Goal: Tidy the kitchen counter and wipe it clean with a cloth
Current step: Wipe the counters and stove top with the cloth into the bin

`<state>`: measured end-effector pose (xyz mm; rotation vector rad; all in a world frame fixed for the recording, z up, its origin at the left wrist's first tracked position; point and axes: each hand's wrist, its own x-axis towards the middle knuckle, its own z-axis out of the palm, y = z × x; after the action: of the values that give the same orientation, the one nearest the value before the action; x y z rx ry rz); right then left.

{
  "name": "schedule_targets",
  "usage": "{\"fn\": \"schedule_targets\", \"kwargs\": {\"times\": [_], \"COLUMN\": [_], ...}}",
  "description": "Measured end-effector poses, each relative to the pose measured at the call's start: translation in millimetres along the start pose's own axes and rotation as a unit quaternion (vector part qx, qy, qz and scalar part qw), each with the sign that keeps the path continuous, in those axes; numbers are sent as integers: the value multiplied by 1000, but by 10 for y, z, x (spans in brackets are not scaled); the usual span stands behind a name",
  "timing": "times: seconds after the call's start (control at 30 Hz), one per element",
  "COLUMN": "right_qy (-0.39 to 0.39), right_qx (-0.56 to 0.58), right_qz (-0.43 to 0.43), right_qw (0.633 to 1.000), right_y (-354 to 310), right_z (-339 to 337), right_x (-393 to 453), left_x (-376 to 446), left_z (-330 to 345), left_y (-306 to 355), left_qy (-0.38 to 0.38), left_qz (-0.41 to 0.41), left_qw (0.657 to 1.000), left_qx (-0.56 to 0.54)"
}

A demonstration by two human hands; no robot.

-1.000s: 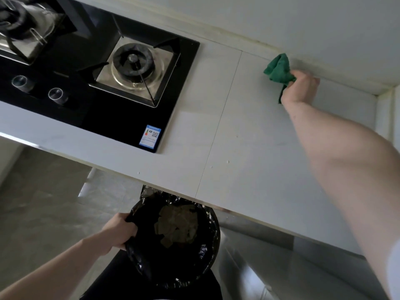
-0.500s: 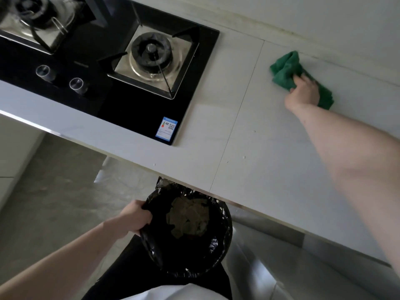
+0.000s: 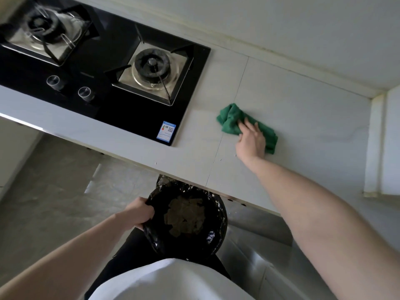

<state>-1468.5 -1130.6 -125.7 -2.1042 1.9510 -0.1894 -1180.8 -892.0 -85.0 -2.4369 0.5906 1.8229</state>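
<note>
Head view: the right hand (image 3: 252,140) presses spread fingers flat on the green cloth (image 3: 232,120), which lies on the counter (image 3: 303,118) just beside the stove (image 3: 104,79). The left hand (image 3: 139,211) grips the bin (image 3: 186,219) rim below the counter edge. Sweep the crumbs (image 3: 220,159), apparently few, toward the bin with even pressure.

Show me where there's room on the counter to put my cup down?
Bare counter lies between the green cloth and the right-hand wall. Another bare strip runs along the front edge, below the stove. The stove fills the left side, and the right hand presses the cloth in the middle. Off the edge, the left hand grips the bin.
</note>
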Motion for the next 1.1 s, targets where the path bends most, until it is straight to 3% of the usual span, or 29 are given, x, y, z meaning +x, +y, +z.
{"fn": "schedule_targets", "kwargs": {"times": [0.23, 0.4, 0.53, 0.67, 0.73, 0.83, 1.1], "right_qy": [-23, 84, 131, 57, 2, -16, -32], "right_qx": [6, 92, 73, 36, 14, 12, 7], "right_qz": [-59, -22, 0, 74, 109, 128, 73], "right_qw": [998, 992, 989, 995, 994, 992, 997], "right_y": [-195, 56, 536, 918, 929, 783, 272], "right_z": [-79, -470, -746, -765, -631, -399, -161], "right_x": [-700, -540, -278, -132, -195, -308, -875], "left_x": [-89, -100, -72, -62, -47, -55, -33], "left_z": [21, 37, 55, 64, 70, 83, 57], "left_y": [9, -22, -31, -54, -68, -79, -144], "left_qy": [2, 1, -4, -7, -14, -16, -37], "left_qz": [9, 12, 8, 11, 10, 8, 21], "left_qw": [1000, 1000, 1000, 1000, 1000, 1000, 999], "left_qx": [12, 13, 11, 8, 3, -5, -9]}}
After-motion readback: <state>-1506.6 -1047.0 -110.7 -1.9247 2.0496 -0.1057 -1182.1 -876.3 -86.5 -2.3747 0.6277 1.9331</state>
